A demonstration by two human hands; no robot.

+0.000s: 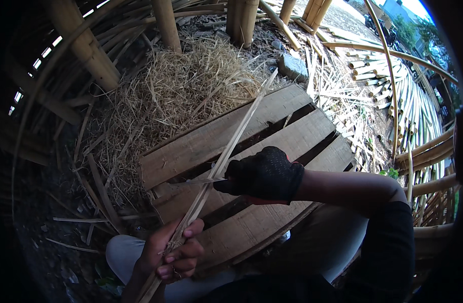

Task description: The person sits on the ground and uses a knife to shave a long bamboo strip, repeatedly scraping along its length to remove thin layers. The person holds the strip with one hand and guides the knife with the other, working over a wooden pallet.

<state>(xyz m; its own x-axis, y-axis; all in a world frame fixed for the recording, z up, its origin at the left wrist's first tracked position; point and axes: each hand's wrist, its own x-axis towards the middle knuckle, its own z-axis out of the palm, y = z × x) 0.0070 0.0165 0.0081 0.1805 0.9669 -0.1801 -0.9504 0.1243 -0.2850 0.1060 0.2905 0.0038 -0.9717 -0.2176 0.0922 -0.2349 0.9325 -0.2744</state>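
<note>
A long, pale, split bamboo strip (240, 130) is held diagonally above a brown desk of wooden slats (287, 147), its upper end extended past the far edge. Its lower part is enclosed by the curled bare fingers of the left grip (185, 251). A thin, narrow metal blade (195, 181) is clasped in the black-gloved right grip (267, 174) and laid across the strip; its handle is hidden by the glove. A heap of curly, straw-coloured shavings (173, 93) is located beyond the desk, near a grey rectangular block (293, 67). Cut bamboo poles (410, 113) are stacked at far right.
</note>
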